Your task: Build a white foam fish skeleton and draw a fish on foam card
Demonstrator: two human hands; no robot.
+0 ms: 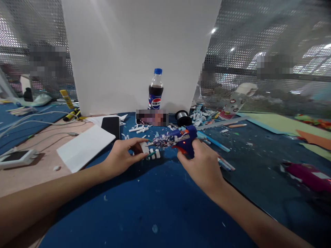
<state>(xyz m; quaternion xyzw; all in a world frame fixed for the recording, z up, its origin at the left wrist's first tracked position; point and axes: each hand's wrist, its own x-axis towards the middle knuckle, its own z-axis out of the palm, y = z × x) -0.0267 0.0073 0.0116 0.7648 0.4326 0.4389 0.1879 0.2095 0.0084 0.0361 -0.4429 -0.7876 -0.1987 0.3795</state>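
My right hand [200, 160] is wrapped round the grip of a blue glue gun [190, 139], whose small red light is lit. Scraps cling to the gun's barrel, and its nozzle points left. My left hand [126, 153] pinches a small white piece [144, 147] between thumb and fingers, right at the nozzle tip. Whether nozzle and piece touch, I cannot tell. Just beyond the left fingertips, several small white blocks [157, 154] lie on the blue table top [152, 196].
A cola bottle [156, 91] stands behind a propped phone [152, 117]. A wire spool [183, 118] and paper scraps [201, 115] lie to its right. White sheets [86, 148] and a dark phone [111, 127] are at left. A magenta glue gun [309, 175] lies at right.
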